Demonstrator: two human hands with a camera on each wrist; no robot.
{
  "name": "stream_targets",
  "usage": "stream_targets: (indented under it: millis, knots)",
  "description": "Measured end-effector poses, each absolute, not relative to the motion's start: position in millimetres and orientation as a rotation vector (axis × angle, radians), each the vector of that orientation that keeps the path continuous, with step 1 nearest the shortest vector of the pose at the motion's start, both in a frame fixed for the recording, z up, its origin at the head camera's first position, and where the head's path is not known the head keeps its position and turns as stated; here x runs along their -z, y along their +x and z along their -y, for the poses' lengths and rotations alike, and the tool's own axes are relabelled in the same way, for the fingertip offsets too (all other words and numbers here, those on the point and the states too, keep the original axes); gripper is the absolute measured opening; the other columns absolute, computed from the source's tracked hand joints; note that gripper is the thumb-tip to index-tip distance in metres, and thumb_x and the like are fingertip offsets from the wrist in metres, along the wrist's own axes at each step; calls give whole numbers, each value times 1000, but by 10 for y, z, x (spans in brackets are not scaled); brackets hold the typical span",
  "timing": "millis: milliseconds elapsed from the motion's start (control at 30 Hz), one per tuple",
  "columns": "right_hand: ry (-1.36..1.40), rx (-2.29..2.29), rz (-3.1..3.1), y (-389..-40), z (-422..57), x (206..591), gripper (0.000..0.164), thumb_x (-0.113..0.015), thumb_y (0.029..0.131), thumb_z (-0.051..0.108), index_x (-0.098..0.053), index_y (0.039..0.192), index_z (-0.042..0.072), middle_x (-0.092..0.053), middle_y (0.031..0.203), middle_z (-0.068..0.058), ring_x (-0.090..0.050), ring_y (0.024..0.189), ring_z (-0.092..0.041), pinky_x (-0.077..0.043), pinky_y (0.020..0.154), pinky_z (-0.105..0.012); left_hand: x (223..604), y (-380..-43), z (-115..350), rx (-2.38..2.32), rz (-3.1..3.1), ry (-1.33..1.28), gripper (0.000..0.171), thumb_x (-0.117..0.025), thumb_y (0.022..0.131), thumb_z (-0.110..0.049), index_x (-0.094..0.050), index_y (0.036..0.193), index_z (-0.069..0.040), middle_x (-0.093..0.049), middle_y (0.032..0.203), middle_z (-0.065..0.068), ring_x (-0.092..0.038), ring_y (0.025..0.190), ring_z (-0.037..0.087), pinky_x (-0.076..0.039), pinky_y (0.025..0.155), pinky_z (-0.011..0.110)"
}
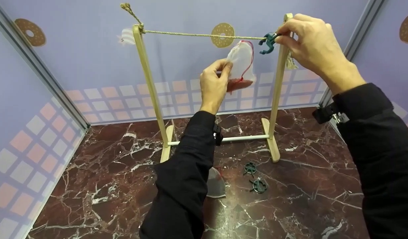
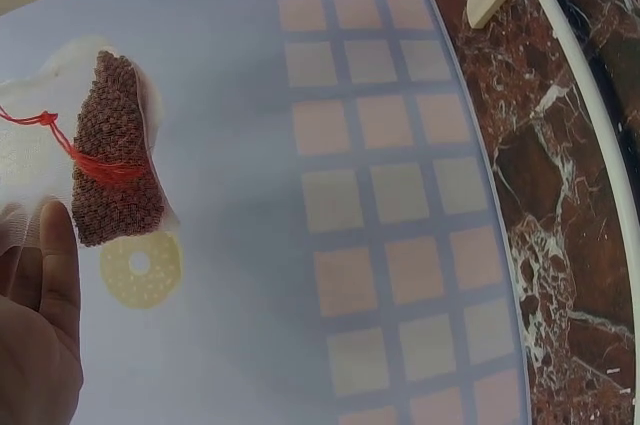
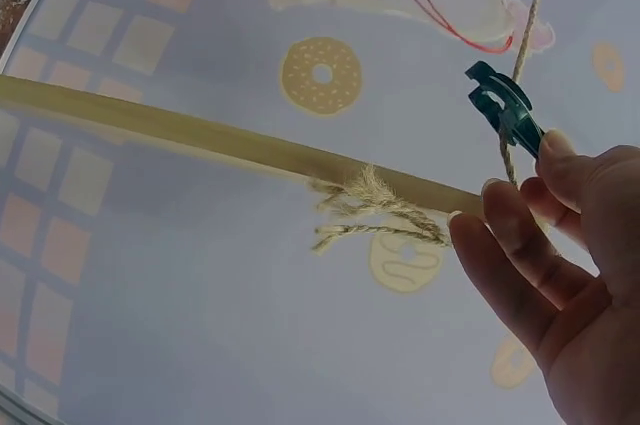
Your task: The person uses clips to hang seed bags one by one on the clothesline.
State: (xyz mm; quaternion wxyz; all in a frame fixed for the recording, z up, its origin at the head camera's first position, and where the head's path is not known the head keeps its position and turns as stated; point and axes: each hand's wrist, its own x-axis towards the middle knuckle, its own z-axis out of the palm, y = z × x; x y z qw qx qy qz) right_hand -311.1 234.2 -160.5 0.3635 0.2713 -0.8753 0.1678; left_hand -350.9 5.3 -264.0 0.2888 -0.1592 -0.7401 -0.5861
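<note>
My left hand (image 1: 214, 85) pinches the edge of a white mesh drawstring bag (image 1: 239, 61) between thumb and fingers, just below the rope (image 1: 187, 34). Reddish-brown granules (image 2: 115, 160) fill the bag's lower end, and a red cord (image 2: 100, 167) lies across it. Up by the right post, my right hand (image 1: 315, 46) pinches the handles of a dark green clip (image 1: 268, 42). In the right wrist view the clip (image 3: 502, 105) overlaps the rope (image 3: 532, 15), its mouth turned toward the bag.
Two more green clips (image 1: 250, 168) lie on the dark marbled table (image 1: 107, 186). A second mesh bag (image 1: 216, 184) is partly hidden by my left sleeve. Wooden posts (image 1: 151, 83) hold the rope, joined below by a white bar (image 1: 245, 138). Patterned panels (image 1: 101, 59) stand behind and beside.
</note>
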Motion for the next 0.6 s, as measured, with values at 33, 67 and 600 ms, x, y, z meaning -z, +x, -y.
stream_targets:
  millis: [33,67,600]
  knots:
    - [707,-436,2254,-3109,-2336,1607,21,-64,92,18,-70,102,1,-65,99,-11,-62,94,-30,-51,78,-47,2644,-3506,-71,1568,1978,-431,17,-66,91,-23,-73,102,-13,-71,88,2,-66,76,14,-51,70,19]
    - [713,-438,2254,-3108,-2331,1610,20,-64,92,18,-70,101,1,-65,98,-11,-62,93,-29,-51,78,-47,2644,-3503,-88,1569,1980,-437,17,-66,91,-23,-73,103,-13,-71,89,2,-66,77,13,-51,71,19]
    - [760,-437,2193,-3102,-2289,1683,22,-64,92,21,-71,100,2,-65,94,-10,-62,81,-22,-49,67,-36,2610,-3451,-311,1665,1981,-501,17,-65,92,-24,-72,103,-12,-69,84,-5,-67,76,14,-51,66,20]
